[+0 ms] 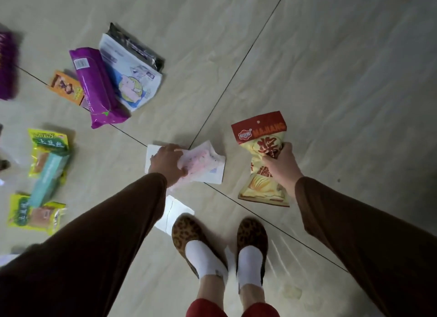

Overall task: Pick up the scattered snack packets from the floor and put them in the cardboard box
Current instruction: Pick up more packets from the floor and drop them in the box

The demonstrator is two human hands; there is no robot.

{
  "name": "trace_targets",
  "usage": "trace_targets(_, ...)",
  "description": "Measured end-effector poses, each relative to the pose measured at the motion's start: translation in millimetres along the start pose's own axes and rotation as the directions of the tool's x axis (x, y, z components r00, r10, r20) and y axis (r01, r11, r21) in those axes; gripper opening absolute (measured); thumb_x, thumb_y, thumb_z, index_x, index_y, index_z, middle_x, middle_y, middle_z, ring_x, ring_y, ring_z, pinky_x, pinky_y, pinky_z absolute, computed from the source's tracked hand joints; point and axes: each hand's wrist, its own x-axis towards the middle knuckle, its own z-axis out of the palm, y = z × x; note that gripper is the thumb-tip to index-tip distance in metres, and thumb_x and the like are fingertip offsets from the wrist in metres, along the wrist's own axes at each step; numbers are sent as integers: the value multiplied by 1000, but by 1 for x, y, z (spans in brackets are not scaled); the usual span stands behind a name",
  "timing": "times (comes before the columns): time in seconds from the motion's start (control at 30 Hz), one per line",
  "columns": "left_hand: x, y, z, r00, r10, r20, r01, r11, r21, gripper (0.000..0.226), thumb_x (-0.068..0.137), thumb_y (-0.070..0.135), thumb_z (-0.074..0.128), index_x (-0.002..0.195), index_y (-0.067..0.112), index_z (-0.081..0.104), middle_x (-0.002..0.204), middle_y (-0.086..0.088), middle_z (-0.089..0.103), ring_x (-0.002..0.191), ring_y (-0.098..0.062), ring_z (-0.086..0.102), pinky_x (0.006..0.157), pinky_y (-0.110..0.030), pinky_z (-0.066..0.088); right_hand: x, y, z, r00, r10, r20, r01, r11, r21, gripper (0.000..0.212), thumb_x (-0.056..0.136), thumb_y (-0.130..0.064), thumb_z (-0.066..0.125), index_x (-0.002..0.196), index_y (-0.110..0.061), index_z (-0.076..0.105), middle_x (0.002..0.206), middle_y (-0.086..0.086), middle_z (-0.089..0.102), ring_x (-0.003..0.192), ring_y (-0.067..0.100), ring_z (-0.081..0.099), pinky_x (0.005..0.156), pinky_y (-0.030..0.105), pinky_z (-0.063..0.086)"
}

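Note:
My right hand (280, 165) is shut on a yellow and red snack bag (261, 137), squeezing it at the middle above the floor. My left hand (166, 163) grips a pink and white packet (204, 161) low over the tiles. To the left lie more packets: a purple one (95, 85), a white cartoon one (132, 78) leaning on a dark one (139, 47), a small orange one (65, 87), two yellow-green ones (48, 140) (35, 214) and a teal one (50, 174). No cardboard box is in view.
The floor is pale tile with dark grout lines. My feet in leopard-print slippers (251, 234) stand below the hands, with a white slip of paper (173, 212) beside them. A blurred purple object (8, 66) sits at the far left edge.

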Motion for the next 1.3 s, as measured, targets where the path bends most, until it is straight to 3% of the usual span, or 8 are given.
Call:
trace_targets(0.13,16,-5,24,998,45,-33,-37,977,209,63,77,43,75,133,23,57,148,-1,42,137,-26,38,116,-47,24,19,-1,14,999,-42,34,44,996,-71,45,86,-14,72,120,-16,43,109,4,64,97,21,68,88,49,60)
trace_targets(0.27,20,-3,20,997,76,-33,-57,917,395,63,77,49,73,128,19,49,125,-7,61,121,-31,47,103,-45,31,33,-12,21,998,-59,15,60,990,-127,46,82,-17,77,116,-17,45,106,3,66,95,23,70,85,50,61)
trace_targets(0.43,6,-11,11,998,-16,63,-1,966,258,53,78,39,76,120,17,52,112,-7,67,116,-29,51,88,-38,40,26,-43,29,997,-68,25,71,983,-169,48,81,-14,80,115,-16,46,106,3,66,96,25,70,87,50,60)
trace_targets(0.67,-70,-48,-34,953,-299,53,303,922,-242,31,84,40,69,98,13,62,103,-7,59,100,-28,59,76,-37,48,-32,-115,44,984,-113,135,139,970,-201,41,86,-13,76,115,-14,47,104,3,66,94,23,71,81,43,62)
trace_targets(0.8,-143,-66,-73,885,-457,86,423,714,-557,25,83,36,70,75,16,57,81,-4,60,81,-27,59,68,-32,42,-95,-165,56,958,-185,220,231,951,-204,41,86,-17,76,115,-14,47,103,4,67,88,21,73,61,33,58)
trace_targets(0.93,-223,-82,-97,834,-550,48,368,489,-791,28,84,35,74,99,13,68,90,-4,69,83,-24,64,75,-32,50,-166,-208,74,908,-244,341,325,923,-206,39,88,-14,75,117,-13,48,106,4,68,92,18,72,67,30,58)
trace_targets(1.07,-300,-97,-100,760,-648,53,371,365,-854,27,84,40,72,83,16,60,67,6,56,70,-20,56,61,-30,38,-236,-232,102,868,-276,412,408,869,-279,35,88,-18,74,114,-17,50,104,1,69,89,19,72,61,31,54)
trace_targets(1.3,-444,-142,-70,625,-766,152,214,-20,-977,28,72,30,80,83,8,68,72,-3,67,66,-21,63,61,-33,51,-357,-226,175,774,-326,542,550,771,-321,38,88,-18,74,117,-14,50,107,2,69,92,19,70,72,33,55)
